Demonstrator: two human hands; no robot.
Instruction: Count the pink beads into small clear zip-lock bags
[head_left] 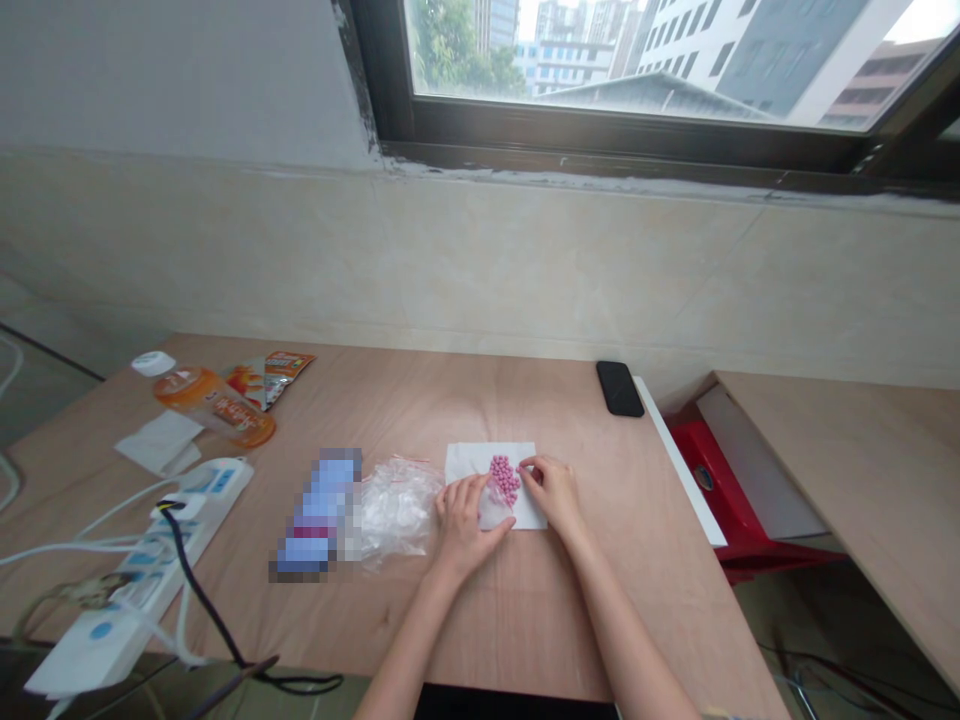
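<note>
Two hands: left hand [465,525] and right hand [547,490] are right in there together, meeting over one small bag, wrists angled in toward each other!
Bag: clear plastic bag [495,510], lying flat on a napkin, held between both hands.
Beads: pink beads [504,480], a tight little cluster packed inside the upper part of that bag. Could be pills; from up here, you can't tell.
Left fingers: together and curled, clamped on the bag's lower left side.
Right fingers: together at the bag's right edge and touching it, but whether that's a real grip, you can't tell.
Napkin: white napkin [469,465], right under the bag, sitting on the wooden table [525,620].
Just beside: a heap of clear bags [397,505], up against the napkin's left side.
Next along: blurred item [319,515], too blurred to call, touching that heap.
Far left: orange bottle [214,410] lying on its side with a white cap [154,363], snack packets [270,380] above it, and a paper sheet [159,442] below.
Near left: white power strip [202,500] with a black cable [202,590] plugged in.
Far right: black phone [619,388], face down or face up, you can't tell, near the table's back edge.
Beyond: red object [720,480] past the table's right side, under a window [600,60].
</note>
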